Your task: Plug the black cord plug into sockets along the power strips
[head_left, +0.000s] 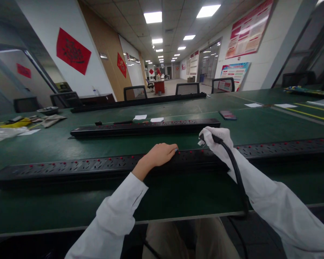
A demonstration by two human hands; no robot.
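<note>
A long black power strip point(78, 167) with a row of sockets and small red dots runs across the table in front of me. My left hand point(162, 154), bare, lies over the middle of this strip with its fingers curled around it. Above the strip, to the right, my right hand point(216, 139) wears a white glove and grips a black power plug point(203, 138), its metal prongs facing left. The plug's thick black cable point(237, 176) bends over my wrist and drops past the table's front edge. The fingers' far side is hidden on both hands.
Behind lies a second black power strip point(145, 127), with more long black strips point(140, 103) farther back. A phone-like dark slab point(228, 115) and white paper slips point(157, 119) rest on the green table point(178, 201). A bowl point(48, 110) stands at left; office chairs point(187, 88) line the far side.
</note>
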